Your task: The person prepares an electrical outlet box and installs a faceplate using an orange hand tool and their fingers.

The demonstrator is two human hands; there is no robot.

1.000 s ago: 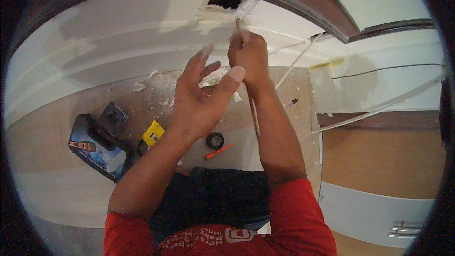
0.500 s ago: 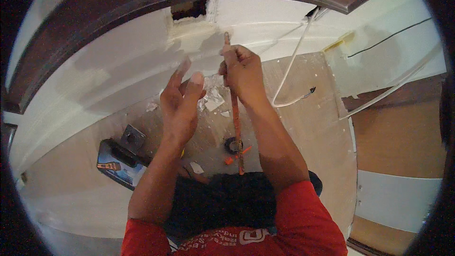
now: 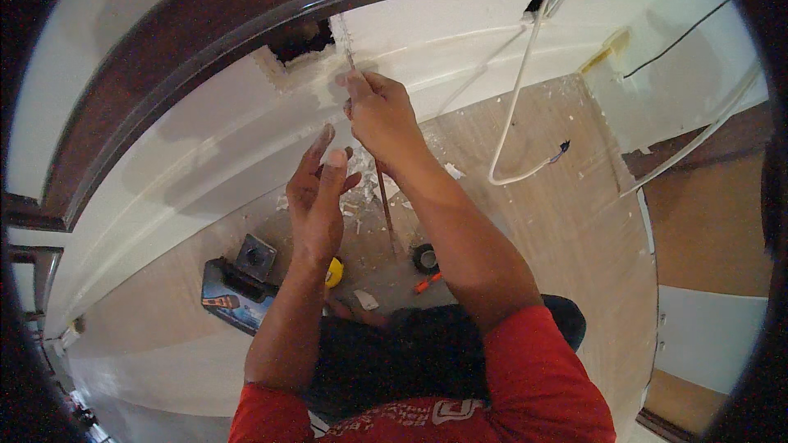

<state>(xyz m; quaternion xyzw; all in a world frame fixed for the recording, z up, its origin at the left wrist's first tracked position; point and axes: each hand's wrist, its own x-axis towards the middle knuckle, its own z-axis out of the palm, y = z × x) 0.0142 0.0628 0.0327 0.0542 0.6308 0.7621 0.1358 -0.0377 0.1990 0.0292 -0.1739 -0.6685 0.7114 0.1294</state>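
My right hand is closed around a long, thin rusty blade-like tool, whose narrow upper end meets the white board beside the right edge of a ragged rectangular hole. The tool's long part reaches down below my fist. Lower and to the left, my left hand is open, fingers apart and dusty, touching nothing that I can see. Under my hands, white broken bits and dust lie on the pale wooden surface.
A dark box with a picture, square metal piece, yellow tape measure, black tape roll and orange screwdriver lie below. White cable hangs at right from a second hole. Dark wooden frame arches overhead; cabinet at right.
My right hand has moved left along with the tool, which is now at the hole's right edge. My left hand has dropped lower. The view has shifted, showing more frame at left.
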